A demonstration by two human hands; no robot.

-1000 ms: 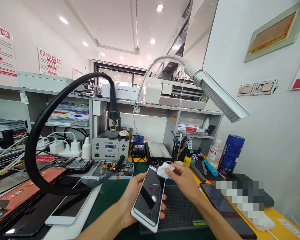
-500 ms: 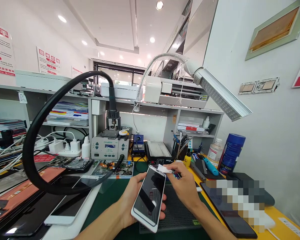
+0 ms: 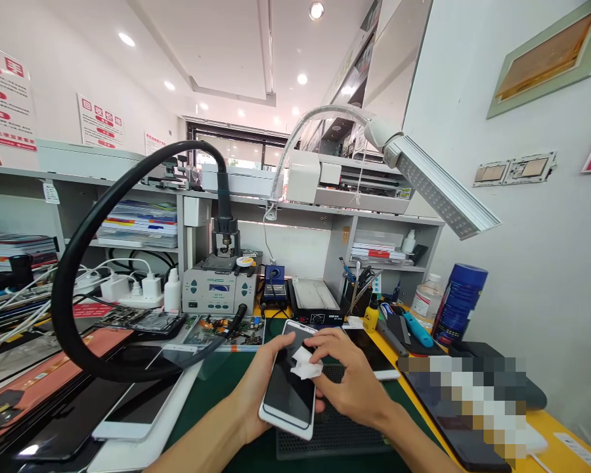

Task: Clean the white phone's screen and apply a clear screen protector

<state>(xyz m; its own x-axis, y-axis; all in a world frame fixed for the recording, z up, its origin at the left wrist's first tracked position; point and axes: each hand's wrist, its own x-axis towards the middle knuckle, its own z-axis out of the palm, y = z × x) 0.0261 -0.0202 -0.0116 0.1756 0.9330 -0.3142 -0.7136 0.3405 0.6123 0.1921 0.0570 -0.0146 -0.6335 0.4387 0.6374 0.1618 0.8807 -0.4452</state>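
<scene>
A white smartphone (image 3: 290,401) with a dark screen lies tilted in my left hand (image 3: 259,387). My left thumb rests on its left edge, and fingertips show at its right side. In my right hand (image 3: 349,378) the fingers pinch a crumpled white tissue (image 3: 306,363) over the upper part of the screen. Tissue and screen appear to touch. Below the phone is a dark perforated mat (image 3: 335,440) on the green work surface (image 3: 217,407).
On the left lie several phones and screens, among them a white phone (image 3: 140,401). The black hose (image 3: 64,282) of a hot-air station (image 3: 217,292) arches over them. Another white-edged phone (image 3: 372,351) lies behind my right hand. A blue can (image 3: 459,302) stands at right.
My right hand has brought the tissue from the phone's top edge down and left onto its screen. The phone in my left hand has shifted slightly. Another phone behind my right hand is now uncovered.
</scene>
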